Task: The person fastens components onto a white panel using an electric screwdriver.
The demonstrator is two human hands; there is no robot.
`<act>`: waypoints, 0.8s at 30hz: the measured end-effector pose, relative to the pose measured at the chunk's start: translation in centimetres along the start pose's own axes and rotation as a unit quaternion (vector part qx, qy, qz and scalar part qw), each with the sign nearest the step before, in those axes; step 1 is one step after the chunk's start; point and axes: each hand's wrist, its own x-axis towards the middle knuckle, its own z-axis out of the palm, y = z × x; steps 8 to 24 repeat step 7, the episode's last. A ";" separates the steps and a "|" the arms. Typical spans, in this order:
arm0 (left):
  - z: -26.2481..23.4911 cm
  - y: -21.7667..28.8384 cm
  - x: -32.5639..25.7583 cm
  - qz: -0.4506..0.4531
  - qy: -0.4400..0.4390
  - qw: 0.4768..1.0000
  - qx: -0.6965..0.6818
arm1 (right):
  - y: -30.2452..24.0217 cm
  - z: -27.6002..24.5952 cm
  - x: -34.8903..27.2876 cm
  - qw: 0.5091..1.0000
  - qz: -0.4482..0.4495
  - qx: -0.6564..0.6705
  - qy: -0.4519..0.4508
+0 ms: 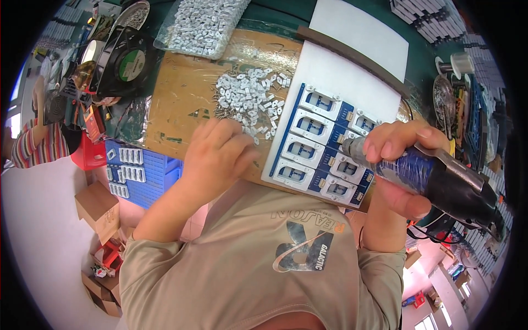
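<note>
Fastening stage: your right hand (399, 165) grips the electric screwdriver (434, 179) over the blue fixture tray (324, 148); left hand (217, 154), fingers curled, picks among loose white parts (247, 99); next needs a part seated squarely

You have one blue fixture (324, 147) near the front edge of the worktop (181, 99), and it carries seven white-framed parts: four in its left column (301, 136) and three in its right column (345, 159). One loose heap of small white pieces (250, 98) lies mid-worktop, too many to count, and one clear bag (202, 25) of the same pieces sits at the far edge. Two white sheets (357, 55) lie toward the far right corner. One black fan (124, 60) stands at the left edge. You hold one powered screwdriver (434, 179) in your right hand (399, 165); your left hand (217, 157) holds nothing you can make out.
</note>
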 end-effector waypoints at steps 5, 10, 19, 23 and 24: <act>0.5 0.1 -0.1 -0.014 0.010 1.000 0.008 | -0.2 0.3 0.1 1.000 0.010 0.005 0.012; 0.7 0.0 -0.2 -0.006 0.010 1.000 0.013 | -0.1 0.1 0.1 1.000 0.005 0.008 0.003; 0.7 0.0 -0.2 -0.006 0.010 1.000 0.013 | -0.1 0.1 0.1 1.000 0.005 0.008 0.003; 0.7 0.0 -0.2 -0.006 0.010 1.000 0.013 | -0.1 0.1 0.1 1.000 0.005 0.008 0.003; 0.7 0.0 -0.2 -0.006 0.010 1.000 0.013 | -0.1 0.1 0.1 1.000 0.005 0.008 0.003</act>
